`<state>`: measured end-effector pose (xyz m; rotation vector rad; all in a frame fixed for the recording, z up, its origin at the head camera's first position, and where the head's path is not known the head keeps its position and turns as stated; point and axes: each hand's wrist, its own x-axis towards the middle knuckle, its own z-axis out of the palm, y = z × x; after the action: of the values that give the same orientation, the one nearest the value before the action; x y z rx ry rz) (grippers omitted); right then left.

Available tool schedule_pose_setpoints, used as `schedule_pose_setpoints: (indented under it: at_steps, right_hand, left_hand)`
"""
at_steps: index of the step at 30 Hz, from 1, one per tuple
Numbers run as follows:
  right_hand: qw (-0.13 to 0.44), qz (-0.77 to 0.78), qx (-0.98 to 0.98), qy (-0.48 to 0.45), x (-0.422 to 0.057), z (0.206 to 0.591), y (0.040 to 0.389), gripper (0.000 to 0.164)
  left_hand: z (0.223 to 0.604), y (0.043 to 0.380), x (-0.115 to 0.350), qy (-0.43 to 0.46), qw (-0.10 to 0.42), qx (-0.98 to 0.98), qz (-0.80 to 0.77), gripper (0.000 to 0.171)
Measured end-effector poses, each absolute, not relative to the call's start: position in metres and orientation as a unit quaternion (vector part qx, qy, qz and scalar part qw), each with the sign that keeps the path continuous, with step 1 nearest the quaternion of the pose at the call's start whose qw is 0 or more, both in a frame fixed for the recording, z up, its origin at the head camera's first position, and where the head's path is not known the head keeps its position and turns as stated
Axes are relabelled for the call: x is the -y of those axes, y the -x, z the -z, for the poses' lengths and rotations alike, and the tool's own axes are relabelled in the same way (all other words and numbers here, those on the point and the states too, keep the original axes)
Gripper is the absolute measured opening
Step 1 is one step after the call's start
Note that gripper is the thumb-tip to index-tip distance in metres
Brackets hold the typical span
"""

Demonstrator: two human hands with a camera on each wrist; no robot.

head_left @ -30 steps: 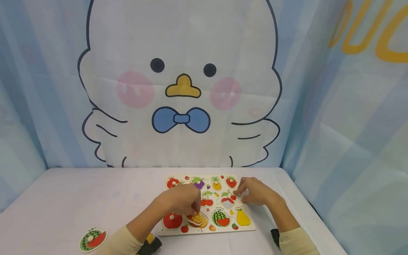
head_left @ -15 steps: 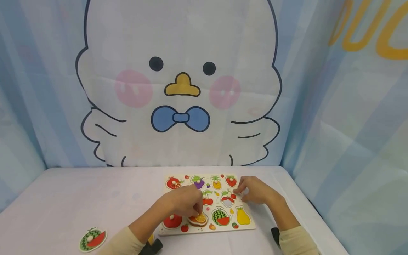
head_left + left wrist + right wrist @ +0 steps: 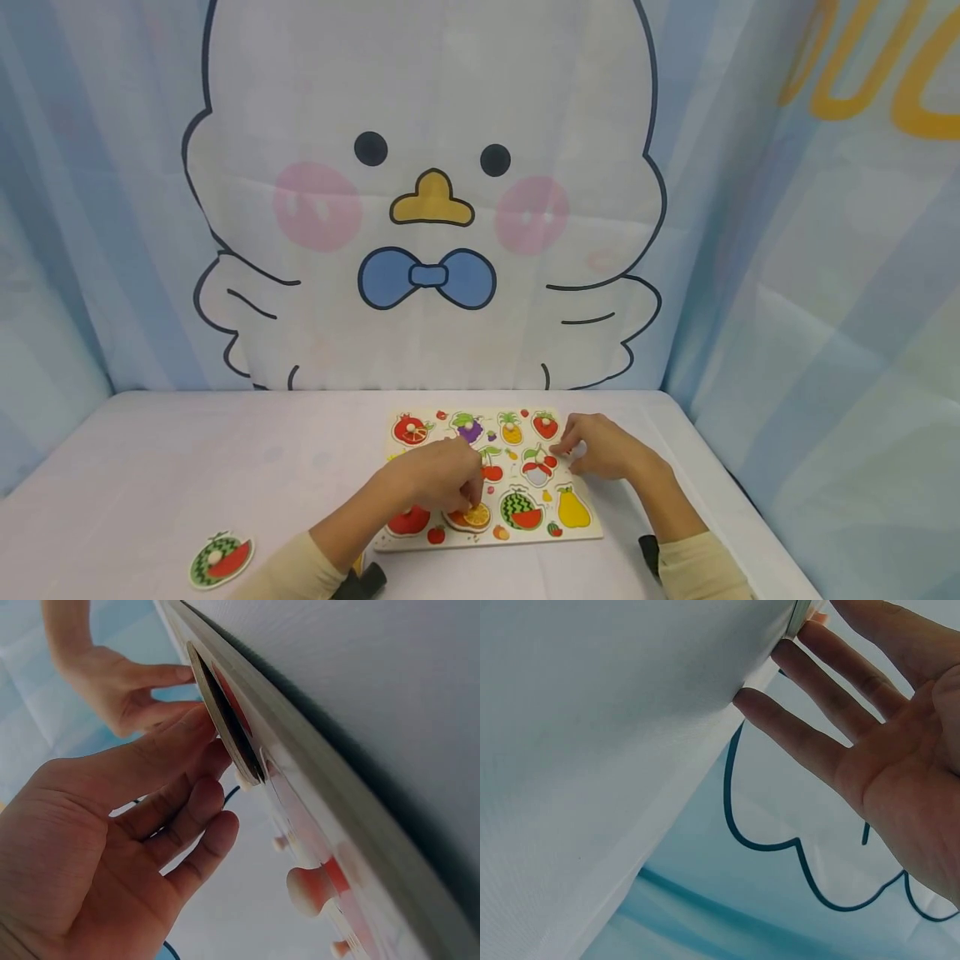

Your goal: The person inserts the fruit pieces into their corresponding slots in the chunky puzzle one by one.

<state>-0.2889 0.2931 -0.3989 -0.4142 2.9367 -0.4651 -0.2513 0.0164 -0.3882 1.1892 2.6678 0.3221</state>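
My left hand (image 3: 442, 475) pinches an orange-slice puzzle piece (image 3: 474, 517) over the lower part of a fruit peg-puzzle board (image 3: 525, 539). Up close in the left wrist view, the piece (image 3: 214, 705) leans at a slant. One edge meets the board (image 3: 330, 802) and a dark gap shows beneath the rest. Thumb and fingers of the left hand (image 3: 97, 825) hold it, the other fingers loosely bent. At the board's right side, my right hand (image 3: 603, 447) touches the edge, fingers extended. The right wrist view shows that hand (image 3: 900, 742) with fingertips against the table and board edge.
A loose watermelon piece (image 3: 221, 561) with a knob lies on the white table (image 3: 150, 467) at left. Something yellow, mostly hidden, lies by the left wrist's black strap (image 3: 362, 582). Other fruit pictures, several with knobs, cover the board. A printed curtain (image 3: 431, 350) hangs behind.
The orange-slice piece has shifted slightly right and lower onto its picture on the board, the left hand moving with it. The right hand has stayed at the board's edge.
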Motion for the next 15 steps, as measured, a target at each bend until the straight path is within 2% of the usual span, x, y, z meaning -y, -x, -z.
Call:
schedule_pose_setpoints:
  at_steps: [15]
  right_hand:
    - [0.075, 0.156, -0.975, 0.136, -0.2932, 0.3982, 0.2887, 0.029]
  left_hand:
    - [0.3910, 0.2490, -0.0162, -0.374, 0.122, -0.911, -0.119, 0.012]
